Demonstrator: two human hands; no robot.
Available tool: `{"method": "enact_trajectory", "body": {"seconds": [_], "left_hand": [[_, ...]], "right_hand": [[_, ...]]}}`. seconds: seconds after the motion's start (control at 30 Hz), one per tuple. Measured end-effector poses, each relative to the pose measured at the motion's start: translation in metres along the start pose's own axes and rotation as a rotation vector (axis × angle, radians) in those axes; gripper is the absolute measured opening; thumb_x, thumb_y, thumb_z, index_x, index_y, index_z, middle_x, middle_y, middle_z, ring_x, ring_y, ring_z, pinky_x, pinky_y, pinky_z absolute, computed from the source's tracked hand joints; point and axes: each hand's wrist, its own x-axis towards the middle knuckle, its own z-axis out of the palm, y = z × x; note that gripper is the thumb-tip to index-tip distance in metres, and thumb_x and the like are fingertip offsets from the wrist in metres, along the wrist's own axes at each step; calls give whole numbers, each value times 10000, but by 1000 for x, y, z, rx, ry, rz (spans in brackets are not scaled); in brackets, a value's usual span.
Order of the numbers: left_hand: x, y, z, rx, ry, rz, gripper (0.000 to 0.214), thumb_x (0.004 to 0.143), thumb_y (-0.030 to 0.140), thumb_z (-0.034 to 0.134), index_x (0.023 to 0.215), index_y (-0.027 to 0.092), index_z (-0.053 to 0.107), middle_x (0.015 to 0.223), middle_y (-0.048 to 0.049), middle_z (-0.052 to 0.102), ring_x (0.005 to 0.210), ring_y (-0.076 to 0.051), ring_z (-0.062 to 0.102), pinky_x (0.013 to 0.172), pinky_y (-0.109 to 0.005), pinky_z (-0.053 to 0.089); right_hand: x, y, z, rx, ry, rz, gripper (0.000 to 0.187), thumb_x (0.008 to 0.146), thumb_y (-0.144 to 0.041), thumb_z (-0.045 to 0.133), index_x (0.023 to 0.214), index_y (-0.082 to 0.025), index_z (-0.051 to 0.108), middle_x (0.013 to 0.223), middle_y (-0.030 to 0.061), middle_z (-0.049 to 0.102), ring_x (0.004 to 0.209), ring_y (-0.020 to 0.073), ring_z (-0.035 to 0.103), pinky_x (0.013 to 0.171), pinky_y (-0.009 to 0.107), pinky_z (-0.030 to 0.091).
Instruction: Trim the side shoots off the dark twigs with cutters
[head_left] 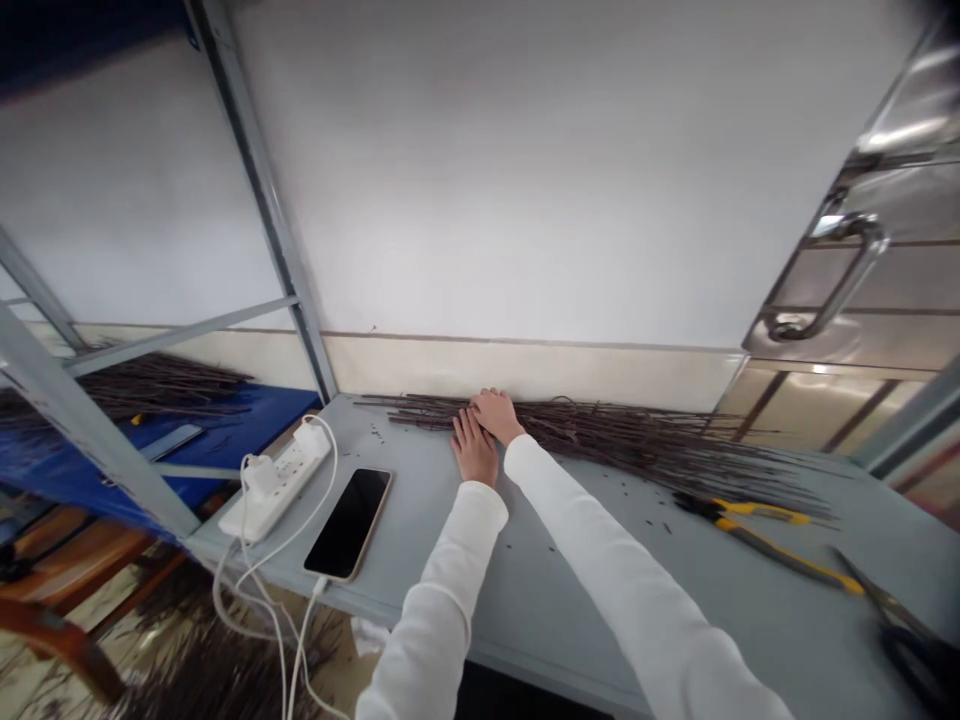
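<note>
A long bundle of thin dark twigs [615, 432] lies along the back of the grey table [525, 610], fanning out towards the right. My left hand [475, 450] is laid over the bundle near its left end, fingers bent across the twigs. Close beside it, partly overlapping, my right hand [495, 412] curls over the same twigs from the far side. Both hands press the bundle on the tabletop, and their thumbs are mostly hidden. Small dark bits of twig are scattered around the bundle.
Yellow-and-black pliers [765, 540] and dark-handled scissors [900, 625] lie at the right. On the left are a smartphone [349, 525] and a white power strip [277, 485] with cables over the edge. A metal frame post [262, 190] rises behind; more twigs [161, 385] lie on a blue surface.
</note>
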Motion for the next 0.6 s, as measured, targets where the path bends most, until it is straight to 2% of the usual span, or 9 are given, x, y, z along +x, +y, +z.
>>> {"method": "enact_trajectory", "body": {"seconds": [0.17,0.4,0.6], "left_hand": [[-2,-4,7,95,-19,40,550,905,184,338,1448,101,300,1520,-128,287,1399,-293,224,1073,-466,326],[-2,-5,11,158,-7,47,547,914,183,320,1451,87,285,1517,-134,288,1387,-310,251,1058,-482,346],[-1,-6,13,165,29,20,589,907,184,319,1469,52,197,1512,-187,276,1385,-287,266,1055,-449,357]], "right_hand": [[3,2,4,-43,44,-28,316,900,-330,549,1171,-168,549,1187,81,572,1003,205,588,843,420,505],[8,-1,1,-20,107,-8,316,898,-328,552,1168,-164,550,1181,80,575,999,205,590,840,419,507],[10,0,-16,26,185,28,298,899,-322,552,1151,-164,562,1185,82,575,1017,208,583,859,424,497]]}}
